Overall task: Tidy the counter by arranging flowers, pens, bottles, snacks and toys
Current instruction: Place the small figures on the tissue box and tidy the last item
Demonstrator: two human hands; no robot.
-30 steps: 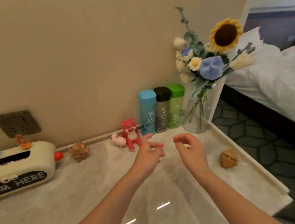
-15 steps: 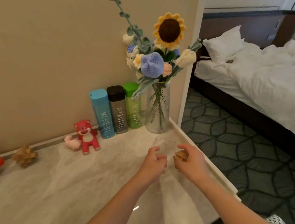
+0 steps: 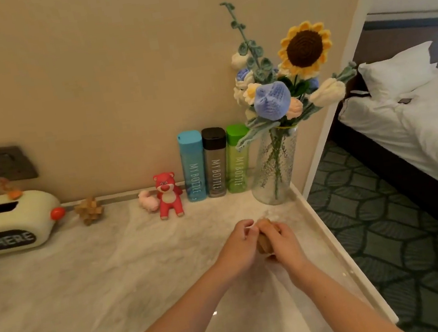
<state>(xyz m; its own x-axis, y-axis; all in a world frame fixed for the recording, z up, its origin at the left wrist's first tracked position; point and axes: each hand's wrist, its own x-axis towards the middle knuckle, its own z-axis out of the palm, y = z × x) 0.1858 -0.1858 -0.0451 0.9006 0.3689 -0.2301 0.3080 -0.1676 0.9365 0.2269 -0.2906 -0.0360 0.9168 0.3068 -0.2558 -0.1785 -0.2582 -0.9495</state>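
Wooden puzzle toy is sitting near the counter's right edge, and now we are curling our left hand and right hand around it. A moment ago both were empty, so we are starting to move it.

Both forearms are bare, with no sleeves, and the left hand and right hand are ungloved.
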